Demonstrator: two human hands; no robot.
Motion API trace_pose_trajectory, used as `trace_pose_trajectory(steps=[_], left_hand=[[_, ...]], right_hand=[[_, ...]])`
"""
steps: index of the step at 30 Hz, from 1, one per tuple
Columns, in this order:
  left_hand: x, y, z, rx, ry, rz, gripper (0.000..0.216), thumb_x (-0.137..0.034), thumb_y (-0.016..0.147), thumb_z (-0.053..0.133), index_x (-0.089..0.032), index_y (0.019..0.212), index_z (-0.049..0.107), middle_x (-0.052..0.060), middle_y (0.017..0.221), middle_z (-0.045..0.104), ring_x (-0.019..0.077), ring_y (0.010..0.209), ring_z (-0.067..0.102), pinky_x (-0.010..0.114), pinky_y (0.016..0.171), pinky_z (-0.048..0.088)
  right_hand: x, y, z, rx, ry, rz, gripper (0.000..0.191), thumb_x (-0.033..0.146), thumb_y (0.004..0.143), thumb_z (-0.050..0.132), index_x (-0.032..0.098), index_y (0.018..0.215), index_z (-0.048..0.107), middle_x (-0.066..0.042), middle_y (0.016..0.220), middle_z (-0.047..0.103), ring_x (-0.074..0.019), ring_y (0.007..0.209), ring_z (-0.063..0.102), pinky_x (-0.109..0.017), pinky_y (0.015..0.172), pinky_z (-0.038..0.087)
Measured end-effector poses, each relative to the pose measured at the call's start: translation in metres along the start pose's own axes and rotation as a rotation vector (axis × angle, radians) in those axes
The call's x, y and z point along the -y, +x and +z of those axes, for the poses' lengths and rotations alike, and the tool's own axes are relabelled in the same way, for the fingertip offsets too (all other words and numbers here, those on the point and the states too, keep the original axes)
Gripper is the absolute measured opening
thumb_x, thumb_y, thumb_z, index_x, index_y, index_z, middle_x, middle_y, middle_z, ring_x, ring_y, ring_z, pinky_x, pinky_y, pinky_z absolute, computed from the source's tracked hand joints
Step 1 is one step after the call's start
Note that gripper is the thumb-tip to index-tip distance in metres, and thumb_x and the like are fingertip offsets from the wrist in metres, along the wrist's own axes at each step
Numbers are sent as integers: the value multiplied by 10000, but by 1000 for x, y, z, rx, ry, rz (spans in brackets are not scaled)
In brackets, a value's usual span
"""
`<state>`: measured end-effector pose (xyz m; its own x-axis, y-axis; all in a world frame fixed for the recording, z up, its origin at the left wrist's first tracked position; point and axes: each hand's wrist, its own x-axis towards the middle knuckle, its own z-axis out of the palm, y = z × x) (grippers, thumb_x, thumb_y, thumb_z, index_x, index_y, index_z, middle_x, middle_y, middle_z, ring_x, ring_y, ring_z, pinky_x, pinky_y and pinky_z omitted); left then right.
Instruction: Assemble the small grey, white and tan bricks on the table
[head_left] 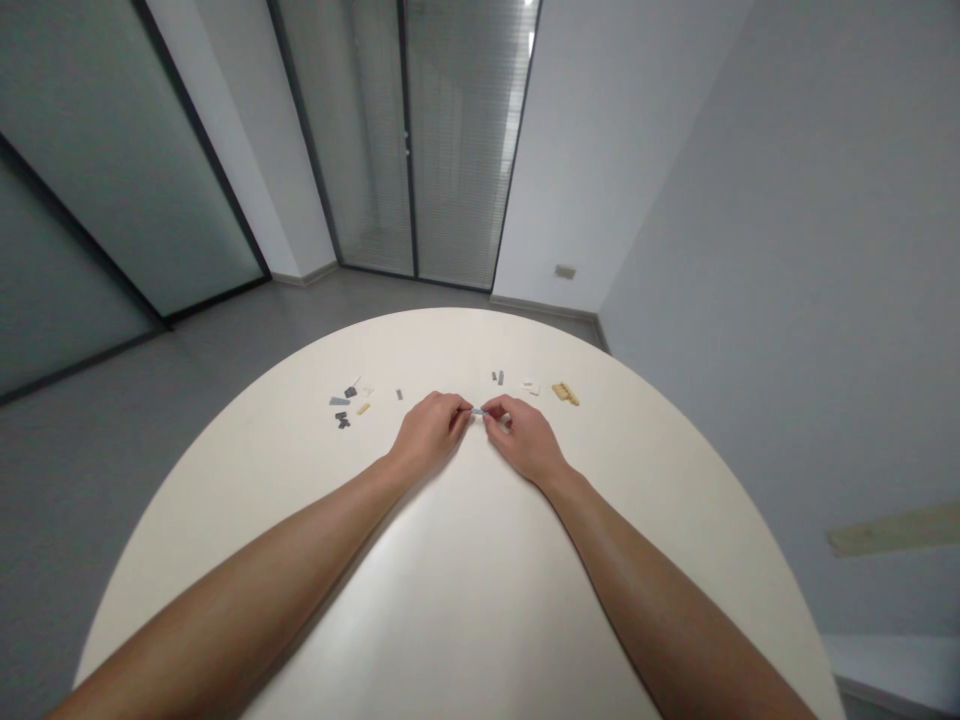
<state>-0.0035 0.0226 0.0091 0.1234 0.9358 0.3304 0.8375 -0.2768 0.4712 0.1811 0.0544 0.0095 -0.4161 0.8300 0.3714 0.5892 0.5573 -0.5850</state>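
Between my two hands, just above the white round table (450,580), is a small blue-grey piece (477,411), perhaps a toy building piece. My left hand (435,425) pinches its left end between thumb and fingertips. The fingertips of my right hand (521,435) close on its right end. Fingers cover most of the piece, so its full shape is hidden. A short grey piece (399,394) lies left of my left hand, and two small grey pieces (500,377) lie just beyond my right hand.
On the left lie dark grey pieces (343,420), a blue-grey flat piece (340,401) and a tan strip (364,409). White pieces (531,387) and a cluster of tan pieces (565,393) lie to the right. Past the table's far edge stands a glass partition (457,150).
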Motion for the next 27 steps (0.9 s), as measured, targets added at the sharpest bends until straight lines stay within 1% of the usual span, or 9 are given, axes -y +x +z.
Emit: trace_pose_trajectory(steps=[6,15,19,27], left_hand=[[1,0,1,1,9,-4,223,-301,952,512,-219,986,717,54,954,732,228,933,617,348,794,476],[-2,-1,-1,4,2,-53,212,-370,927,566,-215,936,711,54,874,714,215,870,607,319,720,457],[-2,-1,-1,2,3,-43,205,-353,933,558,-213,938,708,49,892,720,217,880,608,331,738,466],[-1,-1,-1,-2,-4,-16,238,-286,958,499,-217,1009,721,53,975,737,224,938,620,350,805,482]], right_hand=[[-3,0,1,22,18,-8,97,208,896,610,225,966,674,-18,923,724,-174,852,635,-298,776,450],[-2,0,0,68,64,-21,106,237,921,613,232,989,695,-18,948,735,-172,874,651,-300,803,474],[-2,-1,0,65,62,-20,102,242,925,613,231,986,693,-15,945,736,-171,874,651,-300,802,474],[-3,-1,0,58,57,-6,97,242,914,622,232,990,683,-17,932,739,-174,856,657,-300,780,470]])
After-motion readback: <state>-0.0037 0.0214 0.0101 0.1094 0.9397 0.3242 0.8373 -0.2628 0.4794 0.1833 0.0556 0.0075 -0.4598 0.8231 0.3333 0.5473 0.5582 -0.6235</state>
